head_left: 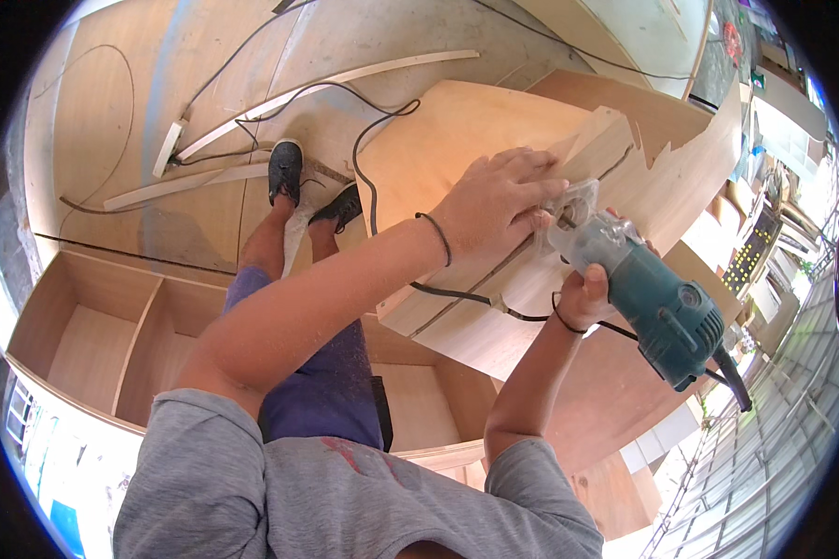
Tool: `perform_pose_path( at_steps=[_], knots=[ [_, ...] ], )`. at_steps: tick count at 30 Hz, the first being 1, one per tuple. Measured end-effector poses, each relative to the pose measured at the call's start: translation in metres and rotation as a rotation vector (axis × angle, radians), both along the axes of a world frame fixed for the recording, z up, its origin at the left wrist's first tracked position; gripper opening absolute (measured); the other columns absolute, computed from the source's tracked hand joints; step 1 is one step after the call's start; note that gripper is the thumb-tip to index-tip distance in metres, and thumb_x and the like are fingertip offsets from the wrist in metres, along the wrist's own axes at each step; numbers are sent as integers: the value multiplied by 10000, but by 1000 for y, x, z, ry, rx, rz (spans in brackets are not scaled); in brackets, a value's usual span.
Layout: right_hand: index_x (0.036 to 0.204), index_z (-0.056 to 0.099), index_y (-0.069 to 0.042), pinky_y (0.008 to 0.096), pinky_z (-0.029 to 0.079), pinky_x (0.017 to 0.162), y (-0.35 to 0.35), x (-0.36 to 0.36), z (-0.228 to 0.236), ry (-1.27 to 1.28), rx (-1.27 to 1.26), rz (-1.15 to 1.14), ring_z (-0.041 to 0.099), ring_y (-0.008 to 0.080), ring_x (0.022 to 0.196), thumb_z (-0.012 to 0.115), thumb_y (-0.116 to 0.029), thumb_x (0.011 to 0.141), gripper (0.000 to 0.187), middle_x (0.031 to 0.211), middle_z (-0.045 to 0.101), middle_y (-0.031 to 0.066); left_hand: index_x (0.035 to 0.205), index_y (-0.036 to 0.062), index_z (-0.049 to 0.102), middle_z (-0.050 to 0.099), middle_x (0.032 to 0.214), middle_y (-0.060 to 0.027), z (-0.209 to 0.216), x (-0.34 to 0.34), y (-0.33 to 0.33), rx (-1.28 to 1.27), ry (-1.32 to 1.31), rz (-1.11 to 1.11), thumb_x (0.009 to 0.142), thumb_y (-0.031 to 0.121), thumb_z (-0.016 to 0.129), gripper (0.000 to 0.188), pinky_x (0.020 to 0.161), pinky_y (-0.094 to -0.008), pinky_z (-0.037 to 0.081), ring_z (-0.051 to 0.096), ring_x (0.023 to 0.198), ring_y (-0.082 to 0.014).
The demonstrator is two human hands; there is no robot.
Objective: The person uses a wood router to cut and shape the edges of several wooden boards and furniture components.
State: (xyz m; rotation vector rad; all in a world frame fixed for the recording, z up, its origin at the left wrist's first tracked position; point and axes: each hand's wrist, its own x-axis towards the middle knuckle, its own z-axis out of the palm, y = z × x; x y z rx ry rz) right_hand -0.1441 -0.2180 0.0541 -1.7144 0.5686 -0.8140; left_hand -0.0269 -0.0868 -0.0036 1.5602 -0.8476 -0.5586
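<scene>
My right hand [584, 296] is wrapped round a teal trim router [664, 303] with a clear plastic base [578, 200]. The router lies tilted, its motor end toward the lower right and its base on a pale wooden board [494, 321]. A narrow dark groove [471, 289] runs lengthwise along that board and passes under the base. My left hand [496, 203] lies over the board with fingers stretched out, the fingertips at the edge of the clear base. The cutting bit cannot be made out.
A black power cord [373, 177] loops across the plywood panel [466, 121] and past my wrists. Open wooden cabinet frames [140, 345] stand beside my legs. Wood strips [326, 74] and cords lie on the floor. A jagged-edged sheet [685, 158] sits beyond the board.
</scene>
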Motion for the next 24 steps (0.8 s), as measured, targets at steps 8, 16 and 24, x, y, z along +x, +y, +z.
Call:
perform_pose_path(
  at_steps=[8,16,24],
  knots=[
    [1364,283,-79,509,455,972,-4,3,-2,22,-24,-26,534,387,1138,868,-376,644,974,1235,498,159,1227,117,597,483,1339,-188,-7,2,-8,-49,-6,18,833,184,654,403,1018,-455,390,459,1238,-368],
    [1354,281,-49,499,476,950,-13,8,-2,16,-11,-87,554,391,1113,853,-368,630,976,1215,496,184,1237,127,597,478,1349,-186,-6,7,-19,-40,13,8,843,201,652,404,1021,-449,390,456,1241,-366],
    [1329,309,-38,496,503,920,-20,12,-2,6,-35,-106,581,384,1065,837,-339,613,940,1206,504,197,1252,137,592,457,1379,-183,-8,10,-26,-20,17,-28,865,228,636,400,1045,-433,379,445,1258,-362]
  ],
)
